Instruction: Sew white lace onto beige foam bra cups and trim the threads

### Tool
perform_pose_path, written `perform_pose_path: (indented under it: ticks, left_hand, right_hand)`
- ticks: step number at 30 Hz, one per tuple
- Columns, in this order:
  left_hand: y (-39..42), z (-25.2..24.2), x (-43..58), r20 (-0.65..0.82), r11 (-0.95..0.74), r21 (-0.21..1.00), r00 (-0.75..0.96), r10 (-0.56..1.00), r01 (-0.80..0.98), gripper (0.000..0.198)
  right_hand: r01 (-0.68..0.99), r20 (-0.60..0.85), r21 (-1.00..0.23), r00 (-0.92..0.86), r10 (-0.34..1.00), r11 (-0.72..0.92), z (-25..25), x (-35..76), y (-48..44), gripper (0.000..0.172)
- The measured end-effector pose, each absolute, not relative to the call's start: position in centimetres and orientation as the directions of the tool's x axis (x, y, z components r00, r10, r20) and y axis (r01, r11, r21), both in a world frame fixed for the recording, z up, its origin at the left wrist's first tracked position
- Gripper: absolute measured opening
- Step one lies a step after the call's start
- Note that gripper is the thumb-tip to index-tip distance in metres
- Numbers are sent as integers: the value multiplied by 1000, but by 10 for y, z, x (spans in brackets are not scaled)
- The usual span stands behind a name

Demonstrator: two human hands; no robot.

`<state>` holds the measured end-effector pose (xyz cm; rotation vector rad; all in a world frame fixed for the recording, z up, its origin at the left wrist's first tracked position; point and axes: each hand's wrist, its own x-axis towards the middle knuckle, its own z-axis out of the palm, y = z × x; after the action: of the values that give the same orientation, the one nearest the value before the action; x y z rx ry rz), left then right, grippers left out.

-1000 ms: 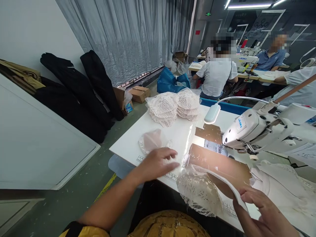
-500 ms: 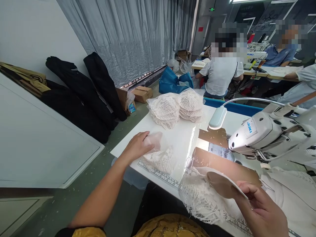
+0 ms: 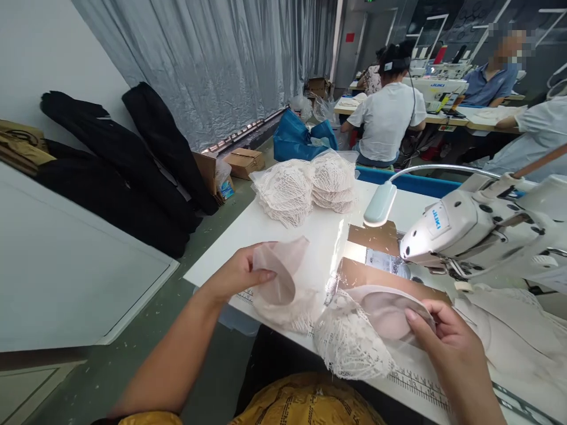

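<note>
My left hand (image 3: 248, 273) pinches a bra piece of sheer, pale fabric (image 3: 277, 273) with a curved edge, lifted over the table's near left part. White lace (image 3: 295, 310) hangs below that fabric. In my right hand (image 3: 447, 336) is a smooth beige bra cup (image 3: 390, 310), its hollow side turned up, thumb inside and fingers behind the rim. A white lace piece (image 3: 348, 339) hangs from the cup's left side over the ruler-marked table edge. Whether the two lace parts are joined is hard to make out.
Two stacks of lace cups (image 3: 286, 189) stand at the table's back. At right is a white sewing machine (image 3: 447, 230) with a lamp (image 3: 381, 203); beige fabric (image 3: 509, 330) lies before it. Co-workers sit beyond, one in a white shirt (image 3: 385, 121).
My left hand has raised the sheer fabric off the table. My right hand has tipped the cup so its hollow shows, and moved slightly up. The view has shifted a little to the right.
</note>
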<state>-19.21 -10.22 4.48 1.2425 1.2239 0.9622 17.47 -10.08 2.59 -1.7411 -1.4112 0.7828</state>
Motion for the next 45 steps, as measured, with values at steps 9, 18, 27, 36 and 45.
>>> perform_pose_path:
  ticks: [9,18,27,36,45]
  left_hand:
    - [-101,55,-86,-130,161,987,612,780,3,50]
    - [-78,25,-53,-108,54,993,585,804,108,57]
    - [-78,21,-54,-158,79,983,539,827,166,66]
    - [-78,21,-55,-188,102,977,522,832,188,69]
    - [-78,20,-55,-176,106,981,532,828,160,69]
  right_hand:
    - [32,-260,-966,-89,962,-258,28,166,-91,26]
    - [-92,-287,-949,-136,948,-301,25,174,-94,31]
    - [-118,-264,-953,-140,954,-280,13,175,-91,31]
    - [-94,-240,-963,-143,960,-254,15,176,-89,23]
    - [-127,-252,-954,-153,956,-272,14,175,-88,22]
